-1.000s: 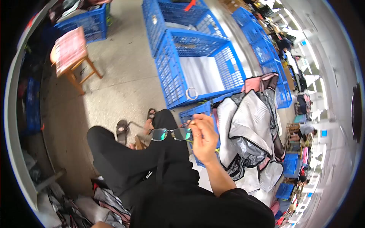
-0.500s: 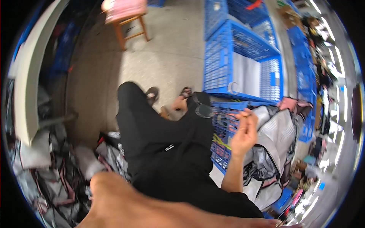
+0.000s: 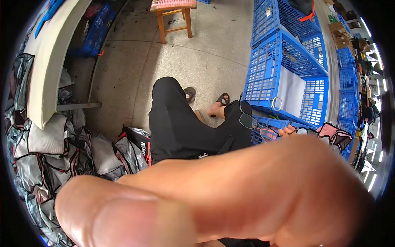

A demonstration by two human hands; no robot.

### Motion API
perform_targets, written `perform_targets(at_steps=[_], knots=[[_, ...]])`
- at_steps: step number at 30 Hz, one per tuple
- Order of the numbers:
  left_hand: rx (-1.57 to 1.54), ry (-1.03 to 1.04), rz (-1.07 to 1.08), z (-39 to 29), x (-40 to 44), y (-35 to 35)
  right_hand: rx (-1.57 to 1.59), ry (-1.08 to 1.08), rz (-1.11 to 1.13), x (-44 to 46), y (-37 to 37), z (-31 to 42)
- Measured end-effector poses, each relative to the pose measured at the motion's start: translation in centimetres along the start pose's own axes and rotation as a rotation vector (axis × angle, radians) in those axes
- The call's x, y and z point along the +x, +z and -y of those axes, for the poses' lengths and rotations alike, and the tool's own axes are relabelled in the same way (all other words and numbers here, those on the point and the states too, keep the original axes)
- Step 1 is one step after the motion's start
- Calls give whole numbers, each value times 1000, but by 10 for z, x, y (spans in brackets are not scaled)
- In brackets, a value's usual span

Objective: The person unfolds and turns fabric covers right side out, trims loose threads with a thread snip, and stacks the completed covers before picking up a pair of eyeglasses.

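Observation:
A pair of thin-framed glasses (image 3: 269, 132) hangs over the black trousers, lenses toward the left. At its right end are the fingertips of my right hand (image 3: 287, 130), closed on the frame; the rest of that hand is hidden. My left hand (image 3: 230, 185) is very large and blurred close to the camera, covering the lower middle and right of the view. A thumb with its nail shows at the lower left. Whether its fingers hold anything is hidden.
Blue crates (image 3: 263, 74) stand at the right, one with a white sheet inside. A stool (image 3: 175, 20) with a checked seat is at the top. Grey and black bags (image 3: 47, 140) pile up at the left, beside a pale table edge (image 3: 55, 57).
My left hand has risen from the bottom edge to right before the camera. The view has shifted, moving crates and stool rightward. My right hand still holds the glasses, now mostly covered.

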State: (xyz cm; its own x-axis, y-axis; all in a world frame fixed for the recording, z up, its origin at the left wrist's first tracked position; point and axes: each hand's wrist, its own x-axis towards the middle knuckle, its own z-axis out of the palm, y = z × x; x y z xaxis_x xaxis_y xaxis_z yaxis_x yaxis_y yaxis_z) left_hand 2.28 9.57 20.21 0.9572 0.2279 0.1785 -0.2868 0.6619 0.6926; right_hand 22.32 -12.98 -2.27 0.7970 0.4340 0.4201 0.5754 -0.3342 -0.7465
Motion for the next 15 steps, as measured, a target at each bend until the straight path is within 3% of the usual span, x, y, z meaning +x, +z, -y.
perform_targets(at_steps=[15], knots=[[-23,0,6,5,-1,-2,-47,63,-11,-1,-3,5]])
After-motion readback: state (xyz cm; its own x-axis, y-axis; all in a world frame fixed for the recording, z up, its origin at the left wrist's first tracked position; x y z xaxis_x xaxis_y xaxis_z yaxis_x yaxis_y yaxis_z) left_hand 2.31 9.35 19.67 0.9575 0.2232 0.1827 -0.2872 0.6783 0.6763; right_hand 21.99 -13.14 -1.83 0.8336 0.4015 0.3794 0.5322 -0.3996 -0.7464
